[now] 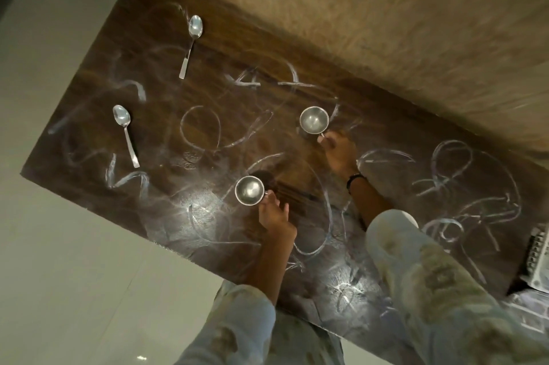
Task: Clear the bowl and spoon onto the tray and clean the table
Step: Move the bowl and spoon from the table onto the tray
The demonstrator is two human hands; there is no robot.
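Each hand has taken one small steel bowl by its rim: the left hand [274, 214] pinches the edge of the near bowl [249, 190], and the right hand [338, 150] pinches the edge of the far bowl [314, 120], fingers curled at the lip in both cases. Both bowls look empty and sit at or just above the desk [208, 91]; I cannot tell whether they have left it yet. A rim pinch on a smooth metal bowl is a thin hold, so the sound way, as I judge it, is to lift straight up, keep each bowl level, and carry them low and slowly so that neither swings or slips. The two spoons lie well apart from the bowls toward the far left end, one spoon [191, 43] nearer the wall and the other spoon [126, 134] nearer the desk's outer edge; they are for a later trip. No tray can be made out with certainty; a pale ribbed object [539, 257] at the right edge may be part of one, but too little shows. The desk is dark wood grain, covered with white chalky loops and scribbles and a dusty haze that will need wiping once it is cleared. A rough tan wall [386, 8] runs along its far side, and pale glossy floor tiles [74, 245] lie below.
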